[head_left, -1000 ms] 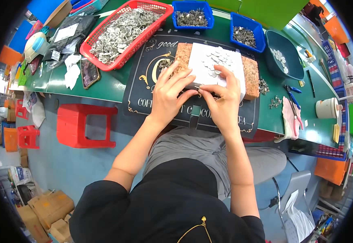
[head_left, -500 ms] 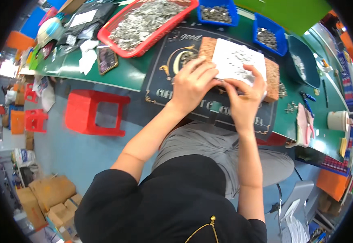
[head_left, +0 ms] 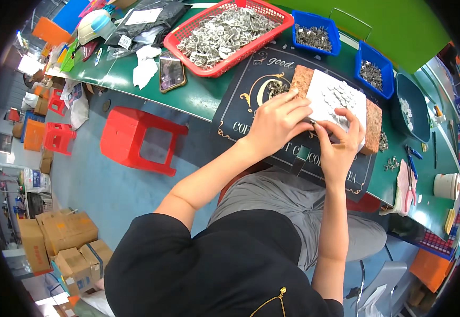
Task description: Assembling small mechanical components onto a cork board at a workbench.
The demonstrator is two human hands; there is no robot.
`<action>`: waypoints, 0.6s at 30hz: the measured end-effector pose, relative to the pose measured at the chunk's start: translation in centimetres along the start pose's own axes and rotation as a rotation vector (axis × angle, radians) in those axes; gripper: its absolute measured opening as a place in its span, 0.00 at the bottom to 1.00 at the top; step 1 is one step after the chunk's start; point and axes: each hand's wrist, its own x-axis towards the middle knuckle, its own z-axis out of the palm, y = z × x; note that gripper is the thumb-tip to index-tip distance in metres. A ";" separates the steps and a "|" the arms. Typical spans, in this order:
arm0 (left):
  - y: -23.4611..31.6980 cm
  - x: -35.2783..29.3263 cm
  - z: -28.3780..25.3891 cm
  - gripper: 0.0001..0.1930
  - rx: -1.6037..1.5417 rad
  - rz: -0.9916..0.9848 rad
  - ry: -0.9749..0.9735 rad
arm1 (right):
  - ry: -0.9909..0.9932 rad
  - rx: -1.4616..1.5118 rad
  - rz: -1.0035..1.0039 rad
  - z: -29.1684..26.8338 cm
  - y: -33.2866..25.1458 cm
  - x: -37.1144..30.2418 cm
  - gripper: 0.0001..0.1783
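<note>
My left hand (head_left: 278,122) and my right hand (head_left: 340,145) meet over the dark printed mat, fingertips pinched together. Between them is a small shiny metal piece (head_left: 312,121), mostly covered by the fingers, so its kind does not show. Just beyond my right fingers lies a white sheet (head_left: 318,87) with many small whitish flat pieces (head_left: 342,95) spread on it. It rests on a speckled brown block (head_left: 373,121), whose two ends stick out. A little heap of small metal parts (head_left: 277,87) sits on the mat beside my left hand.
Farther back stand a red basket (head_left: 288,22) of flat metal pieces, two blue bins (head_left: 338,45) (head_left: 390,79) of small parts, and a dark green basin (head_left: 417,119). A phone (head_left: 172,73) lies left, pliers (head_left: 410,182) right. A red stool (head_left: 124,138) stands on the floor.
The whole view has shifted, so the table and hands appear farther right and lower. Both hands stay together at the small metal piece, with little change in their grip.
</note>
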 end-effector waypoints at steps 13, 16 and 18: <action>1.3 -1.2 0.5 0.11 0.063 0.011 0.140 | -0.003 0.131 0.063 0.0 -0.5 0.3 0.06; 1.1 -1.4 0.3 0.11 0.107 0.006 0.155 | 0.006 0.140 0.040 0.1 -0.3 0.2 0.07; 0.7 -1.4 0.3 0.12 0.129 0.004 0.147 | -0.009 0.113 0.039 -0.1 -0.3 0.2 0.06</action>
